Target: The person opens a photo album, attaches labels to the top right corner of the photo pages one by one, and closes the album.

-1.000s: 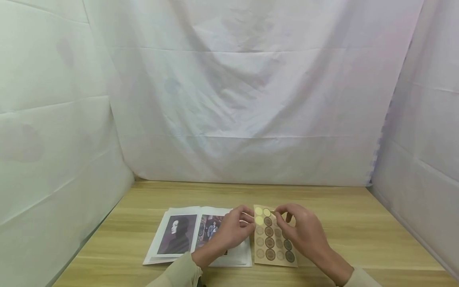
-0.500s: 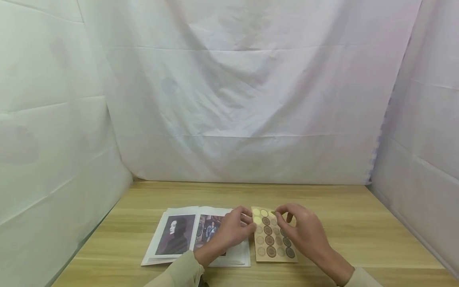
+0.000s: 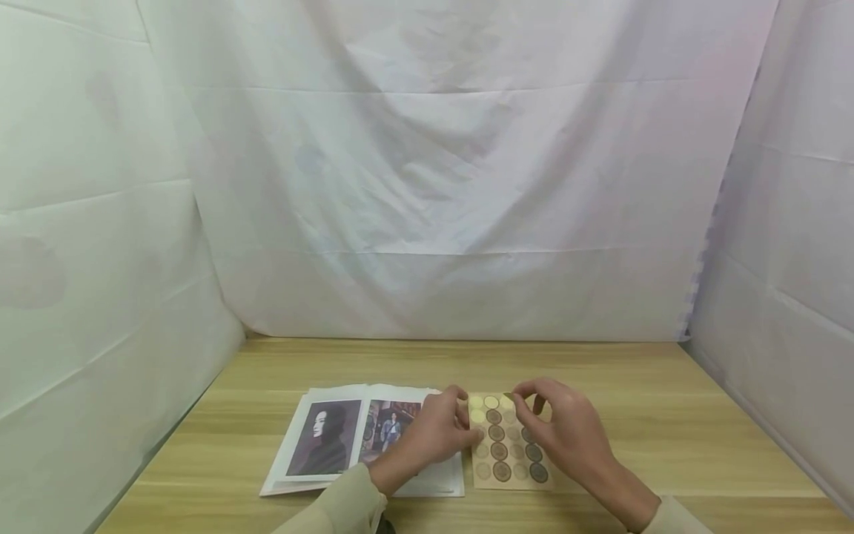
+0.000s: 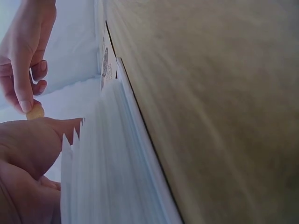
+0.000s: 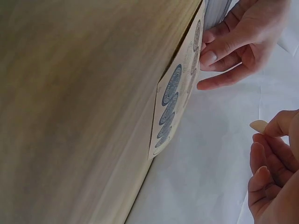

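A tan sheet of round stickers (image 3: 497, 475) lies on the table, with rows of printed circles and a few pale yellow spots at its far end. My left hand (image 3: 437, 426) reaches across the photo album, its thumb resting on the sheet's left edge; in the right wrist view its other fingers (image 5: 223, 78) extend loosely beside that edge. Over the sheet's far right corner, my right hand (image 3: 567, 423) pinches a small round sticker (image 5: 258, 125) between thumb and index finger. The sticker looks apart from the sheet in both wrist views.
An open photo album (image 3: 280, 466) lies left of the sheet, a dark portrait on one page and a street photo on the other, partly under my left forearm. The wooden table (image 3: 654, 415) is enclosed by white cloth (image 3: 427, 185) at the back and sides.
The sheet's far edge, earlier raised toward my right fingers, has dropped lower. My left thumb has shifted slightly down and nearer. My right hand has kept its pinch, nearly in place.
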`<state>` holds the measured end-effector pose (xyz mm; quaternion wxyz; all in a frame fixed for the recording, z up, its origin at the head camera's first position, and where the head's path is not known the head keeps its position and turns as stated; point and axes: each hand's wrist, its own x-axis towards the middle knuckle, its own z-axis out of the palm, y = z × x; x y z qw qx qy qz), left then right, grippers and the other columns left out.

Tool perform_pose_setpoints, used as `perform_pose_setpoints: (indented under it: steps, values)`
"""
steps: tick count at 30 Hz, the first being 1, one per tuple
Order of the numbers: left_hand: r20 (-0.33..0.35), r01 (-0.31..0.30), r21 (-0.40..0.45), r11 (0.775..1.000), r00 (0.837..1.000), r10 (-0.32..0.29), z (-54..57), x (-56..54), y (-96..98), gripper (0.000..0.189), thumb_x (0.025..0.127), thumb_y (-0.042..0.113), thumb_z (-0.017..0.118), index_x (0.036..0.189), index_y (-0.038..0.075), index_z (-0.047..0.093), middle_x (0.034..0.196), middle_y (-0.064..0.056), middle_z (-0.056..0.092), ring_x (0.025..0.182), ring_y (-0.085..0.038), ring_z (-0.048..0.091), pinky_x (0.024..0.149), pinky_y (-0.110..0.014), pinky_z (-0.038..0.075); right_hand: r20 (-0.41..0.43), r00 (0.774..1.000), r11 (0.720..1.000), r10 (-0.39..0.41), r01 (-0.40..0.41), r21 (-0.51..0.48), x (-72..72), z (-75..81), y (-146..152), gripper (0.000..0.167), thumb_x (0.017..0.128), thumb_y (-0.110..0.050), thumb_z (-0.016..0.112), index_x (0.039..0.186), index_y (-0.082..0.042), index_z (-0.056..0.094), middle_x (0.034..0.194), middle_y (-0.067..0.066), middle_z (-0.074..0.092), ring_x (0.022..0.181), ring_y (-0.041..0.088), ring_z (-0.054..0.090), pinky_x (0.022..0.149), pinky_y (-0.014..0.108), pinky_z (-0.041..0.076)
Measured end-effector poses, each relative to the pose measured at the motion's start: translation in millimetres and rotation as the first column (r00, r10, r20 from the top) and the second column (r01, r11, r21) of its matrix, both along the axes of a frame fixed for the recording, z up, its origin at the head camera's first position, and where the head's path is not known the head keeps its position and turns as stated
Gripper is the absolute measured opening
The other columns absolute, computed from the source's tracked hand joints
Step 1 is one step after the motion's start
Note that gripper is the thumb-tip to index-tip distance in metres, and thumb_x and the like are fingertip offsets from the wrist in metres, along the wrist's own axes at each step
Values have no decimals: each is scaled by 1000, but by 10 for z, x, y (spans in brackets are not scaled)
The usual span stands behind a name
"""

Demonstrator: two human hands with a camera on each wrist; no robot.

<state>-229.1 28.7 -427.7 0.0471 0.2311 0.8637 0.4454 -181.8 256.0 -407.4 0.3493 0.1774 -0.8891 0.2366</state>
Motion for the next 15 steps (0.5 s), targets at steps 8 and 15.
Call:
perform_pose_setpoints:
  steps: [8, 15]
  values:
    - [-19, 18, -13, 1000, 1000, -19, 1, 11, 23, 60, 81, 4, 92, 130, -9, 61, 83, -3, 71, 67, -7, 62, 62, -22, 55, -9, 1000, 1000, 6, -6, -11, 13, 10, -5, 15, 90, -9, 85, 95, -23, 80, 90, -16, 76, 73, 2, 61, 57, 18, 45]
    - [-45, 55, -19, 998, 997, -56, -8, 15, 24, 51, 85, 6, 88, 129, -4, 65, 96, -8, 74, 78, -9, 68, 70, -21, 60, -3, 1000, 1000, 5, -5, -9, 37, 20, -5, 15, 90, -8, 85, 96, -22, 80, 90, -15, 77, 72, 2, 61, 55, 18, 45]
